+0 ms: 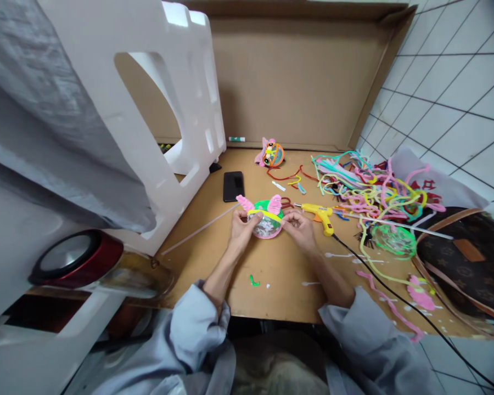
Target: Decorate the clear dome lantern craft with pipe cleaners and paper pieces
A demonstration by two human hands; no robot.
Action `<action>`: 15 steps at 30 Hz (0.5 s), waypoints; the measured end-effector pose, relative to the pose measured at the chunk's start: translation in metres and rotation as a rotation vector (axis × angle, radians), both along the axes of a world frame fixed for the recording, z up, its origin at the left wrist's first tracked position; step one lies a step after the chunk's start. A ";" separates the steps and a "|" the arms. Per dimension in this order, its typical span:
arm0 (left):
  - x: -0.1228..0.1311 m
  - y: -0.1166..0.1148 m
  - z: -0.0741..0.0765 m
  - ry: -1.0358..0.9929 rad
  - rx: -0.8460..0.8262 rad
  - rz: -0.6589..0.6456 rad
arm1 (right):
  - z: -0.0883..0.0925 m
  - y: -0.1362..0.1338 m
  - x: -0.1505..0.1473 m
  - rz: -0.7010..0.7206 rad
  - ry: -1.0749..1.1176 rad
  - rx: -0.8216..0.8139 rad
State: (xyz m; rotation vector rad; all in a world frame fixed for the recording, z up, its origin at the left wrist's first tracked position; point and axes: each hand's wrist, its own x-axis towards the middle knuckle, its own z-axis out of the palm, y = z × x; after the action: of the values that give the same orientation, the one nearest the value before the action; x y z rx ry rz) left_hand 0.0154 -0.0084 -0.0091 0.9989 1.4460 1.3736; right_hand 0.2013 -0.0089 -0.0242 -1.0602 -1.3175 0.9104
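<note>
My left hand (242,226) and my right hand (298,227) both grip a small round craft ball (265,221) between them, just above the cardboard tabletop (280,274). The ball is clear with a yellow and green pipe-cleaner band and two pink fuzzy ears on top. Fingers of both hands curl round its sides. A yellow hot glue gun (319,215) lies just right of my right hand, its black cord (395,296) trailing to the lower right.
A finished ball figure (272,154) sits at the back. A black phone (233,186) lies left of it. A heap of coloured pipe cleaners (370,189) and a brown patterned bag (465,263) fill the right. White foam packing (164,109) stands at left.
</note>
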 end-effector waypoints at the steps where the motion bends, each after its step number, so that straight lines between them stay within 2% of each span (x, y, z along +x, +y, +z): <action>1: 0.000 0.000 -0.001 -0.004 0.001 -0.001 | 0.000 0.000 0.000 0.004 0.002 0.000; 15: 0.000 0.001 -0.006 0.067 0.024 0.012 | -0.002 0.000 -0.009 -0.043 0.045 -0.035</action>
State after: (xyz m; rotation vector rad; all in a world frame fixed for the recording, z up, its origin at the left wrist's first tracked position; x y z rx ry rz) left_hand 0.0152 -0.0077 -0.0155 1.0619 1.4907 1.3807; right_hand 0.1924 -0.0088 -0.0259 -1.0849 -1.2409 0.9232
